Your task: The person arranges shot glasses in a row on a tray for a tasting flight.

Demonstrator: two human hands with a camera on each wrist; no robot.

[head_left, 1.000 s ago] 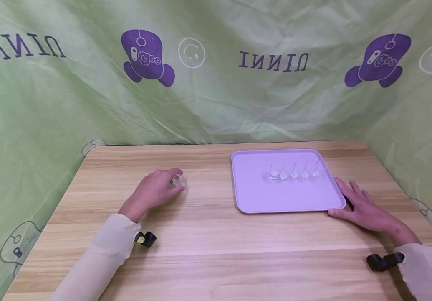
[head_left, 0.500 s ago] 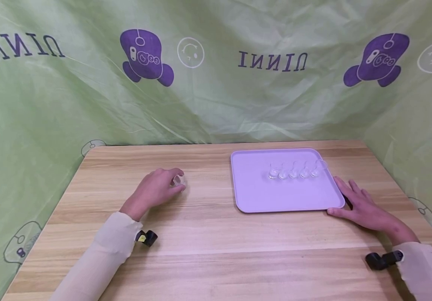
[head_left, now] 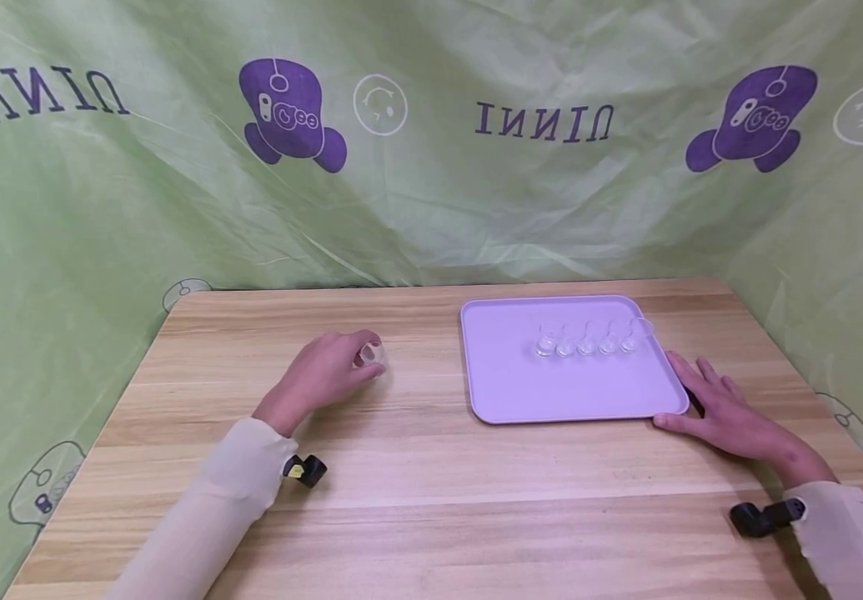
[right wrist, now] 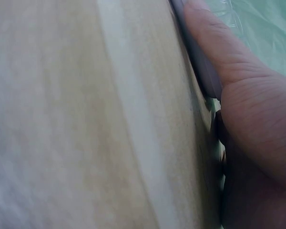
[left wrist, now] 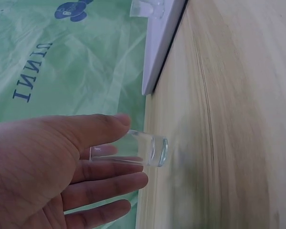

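Observation:
My left hand (head_left: 322, 369) pinches a small clear shot glass (left wrist: 155, 150) between thumb and fingers, left of the tray. In the left wrist view the glass has its thick base towards the table and appears slightly off the wood. A flat purple tray (head_left: 544, 396) lies on the right half of the table. Several similar clear glasses (head_left: 586, 346) stand on it in a row, running towards its right edge. My right hand (head_left: 727, 421) rests at the tray's front right corner, fingers extended along the side, thumb (right wrist: 219, 40) against the front edge.
The wooden table (head_left: 431, 500) has a light striped grain. Green printed fabric (head_left: 416, 208) hangs behind it and along both sides. A black wrist device (head_left: 307, 471) sits at the left sleeve, and another black device (head_left: 765, 518) at the right.
My left hand has moved a little to the right with the shot glass, which seems to have risen slightly. The right hand and the tray hold their place.

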